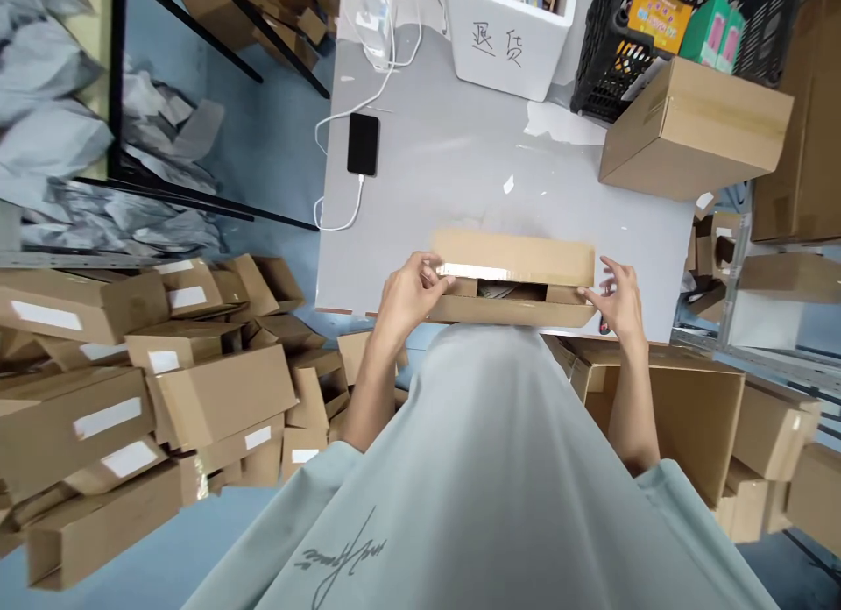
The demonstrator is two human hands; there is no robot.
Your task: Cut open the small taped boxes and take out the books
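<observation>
A brown cardboard box (516,310) lies at the table's front edge, close against my body. Its long top flap (519,258) is raised and slightly blurred, with a strip of shiny tape along its edge. Through the gap between the flaps, a dark inside shows; its contents cannot be made out. My left hand (413,296) pinches the box's left end, thumb at the flap's corner. At the right end, my right hand (618,299) grips the corner with the thumb, its fingers curled. Beneath that hand lies a small red and black object (604,325), partly hidden.
A black phone-like device (363,144) with a white cable lies on the grey table (453,172). At the back stand a white foam bin (509,49), a black crate (597,58) and a closed carton (696,128). Cardboard boxes (223,395) pile up left; an open carton (676,417) stands right.
</observation>
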